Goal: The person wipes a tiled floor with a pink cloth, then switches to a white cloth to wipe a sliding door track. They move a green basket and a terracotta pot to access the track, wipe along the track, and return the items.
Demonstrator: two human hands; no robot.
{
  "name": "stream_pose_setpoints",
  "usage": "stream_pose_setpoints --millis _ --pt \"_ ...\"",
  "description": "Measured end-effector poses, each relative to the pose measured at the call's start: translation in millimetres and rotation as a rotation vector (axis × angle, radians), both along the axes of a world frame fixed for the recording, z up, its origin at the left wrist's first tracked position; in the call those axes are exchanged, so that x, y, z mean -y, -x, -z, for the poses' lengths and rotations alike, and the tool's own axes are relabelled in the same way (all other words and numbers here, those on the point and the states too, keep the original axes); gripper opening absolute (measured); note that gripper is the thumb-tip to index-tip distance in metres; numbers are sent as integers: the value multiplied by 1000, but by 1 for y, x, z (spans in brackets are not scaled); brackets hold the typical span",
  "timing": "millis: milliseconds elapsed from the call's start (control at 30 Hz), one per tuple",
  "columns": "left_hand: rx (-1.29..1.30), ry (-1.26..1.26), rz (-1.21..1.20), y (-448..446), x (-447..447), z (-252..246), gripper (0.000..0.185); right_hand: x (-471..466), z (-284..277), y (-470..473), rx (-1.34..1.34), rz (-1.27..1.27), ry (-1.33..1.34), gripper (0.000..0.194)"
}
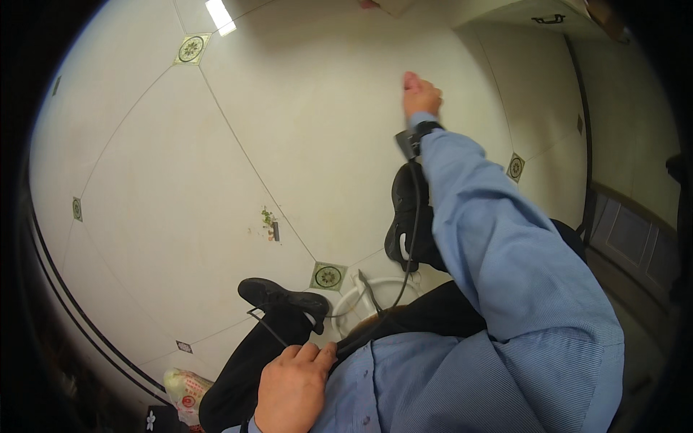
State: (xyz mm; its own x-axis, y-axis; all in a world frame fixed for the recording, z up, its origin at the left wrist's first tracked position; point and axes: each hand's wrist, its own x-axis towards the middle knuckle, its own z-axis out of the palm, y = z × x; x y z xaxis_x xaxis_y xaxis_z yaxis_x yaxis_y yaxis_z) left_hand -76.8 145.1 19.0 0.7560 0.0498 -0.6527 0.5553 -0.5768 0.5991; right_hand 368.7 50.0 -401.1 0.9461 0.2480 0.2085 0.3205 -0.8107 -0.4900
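My right hand (pixel 422 99) is stretched out above the pale tiled floor (pixel 335 135), blurred, with its fingers curled in and nothing visible in it. A black wrist strap (pixel 427 130) circles that sleeve, and a dark device (pixel 405 145) sits beside it. From there a dark cable (pixel 416 216) runs down past my black shoe (pixel 410 189) towards my lap. My left hand (pixel 292 384) rests palm down on my black-trousered thigh at the blue shirt's hem. Another stretch of cable (pixel 268 327) reaches its fingers; whether they grip it is hidden.
Between my legs is a white ring-shaped frame (pixel 338 311), partly covered. Plant scraps and a small dark piece (pixel 276 231) lie on the floor. A plastic bag with red print (pixel 187 392) stands by my left leg. At upper right is a pale furniture panel with a dark handle (pixel 548 19).
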Motion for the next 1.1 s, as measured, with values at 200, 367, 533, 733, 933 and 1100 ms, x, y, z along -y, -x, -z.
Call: stream_pose_setpoints --millis 200,367,533,733,933,1100 --pt "17 8 53 -8 5 -1 22 -95 -3 130 -358 -923 -219 28" --pt "46 -47 88 -5 8 6 21 -100 -14 46 -795 -473 -365 23" --pt "12 -68 -13 5 3 12 26 12 -13 -100 -577 155 -233 19" --pt "38 -54 -19 12 -6 14 31 -81 30 -7 -72 -350 -207 22" --pt "45 -57 -3 23 -10 20 32 -190 -1 219 -546 -1213 -89 19" --pt "37 -32 -103 47 -4 17 33 -238 -27 218 -592 -1354 -269 19"
